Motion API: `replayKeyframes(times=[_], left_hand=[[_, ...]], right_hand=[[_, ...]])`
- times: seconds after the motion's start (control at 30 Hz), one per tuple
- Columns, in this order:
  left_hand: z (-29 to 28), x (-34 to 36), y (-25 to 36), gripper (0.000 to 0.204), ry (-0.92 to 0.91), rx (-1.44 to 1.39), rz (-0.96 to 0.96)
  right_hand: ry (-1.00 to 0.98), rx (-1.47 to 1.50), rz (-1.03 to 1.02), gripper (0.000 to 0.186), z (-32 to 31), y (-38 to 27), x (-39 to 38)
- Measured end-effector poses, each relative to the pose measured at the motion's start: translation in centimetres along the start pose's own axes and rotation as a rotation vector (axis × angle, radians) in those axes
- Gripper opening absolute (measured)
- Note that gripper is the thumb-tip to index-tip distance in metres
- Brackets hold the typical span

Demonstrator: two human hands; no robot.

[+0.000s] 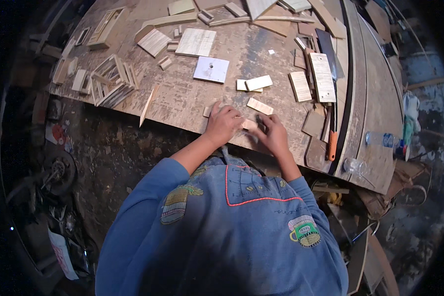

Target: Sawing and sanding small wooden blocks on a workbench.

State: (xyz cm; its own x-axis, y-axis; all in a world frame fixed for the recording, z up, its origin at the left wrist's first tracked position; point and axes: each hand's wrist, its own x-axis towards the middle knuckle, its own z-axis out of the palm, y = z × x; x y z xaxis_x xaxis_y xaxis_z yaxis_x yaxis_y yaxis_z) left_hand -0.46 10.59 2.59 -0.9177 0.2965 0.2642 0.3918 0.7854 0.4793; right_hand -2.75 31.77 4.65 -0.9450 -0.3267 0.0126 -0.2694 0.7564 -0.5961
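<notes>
Both hands are low over the near edge of the workbench. My left hand (pixel 223 123) is closed, its fingers bent down over one end of a small wooden block (pixel 249 124). At the block's other end, my right hand (pixel 273 134) pinches with thumb and forefinger; it is slightly blurred. A similar pale wooden piece (pixel 260 106) lies just beyond the right fingers. Beside the left fingers, another wooden piece (pixel 206 112) shows in part. Farther off, one pale strip (pixel 258 83) rests across another. A white square plate (pixel 211 69) with a central hole lies beyond the left hand.
Wooden frames (pixel 112 81) stand at the bench's left, near a pointed wood sliver (pixel 149 105). Boards and offcuts (pixel 196 42) are strewn at the back. On the right lie a handsaw with an orange handle (pixel 332 146), a long pale block (pixel 322 77) and a plastic bottle (pixel 382 139).
</notes>
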Motion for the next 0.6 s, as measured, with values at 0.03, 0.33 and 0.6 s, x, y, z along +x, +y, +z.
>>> replayKeyframes(times=[0.03,0.33,0.6], left_hand=[[-0.1,0.2,0.0,0.021,-0.009,-0.004,0.015],[-0.1,0.6,0.2,0.018,-0.017,0.016,0.005],[-0.6,1.0,0.6,0.019,0.002,-0.006,0.039]], right_hand=[[0.077,0.069,0.041,0.032,-0.4,0.5,-0.1],[-0.035,0.107,0.197,0.030,-4.6,1.3,-1.9],[-0.271,1.396,0.404,0.024,-3.5,2.2,-2.8]])
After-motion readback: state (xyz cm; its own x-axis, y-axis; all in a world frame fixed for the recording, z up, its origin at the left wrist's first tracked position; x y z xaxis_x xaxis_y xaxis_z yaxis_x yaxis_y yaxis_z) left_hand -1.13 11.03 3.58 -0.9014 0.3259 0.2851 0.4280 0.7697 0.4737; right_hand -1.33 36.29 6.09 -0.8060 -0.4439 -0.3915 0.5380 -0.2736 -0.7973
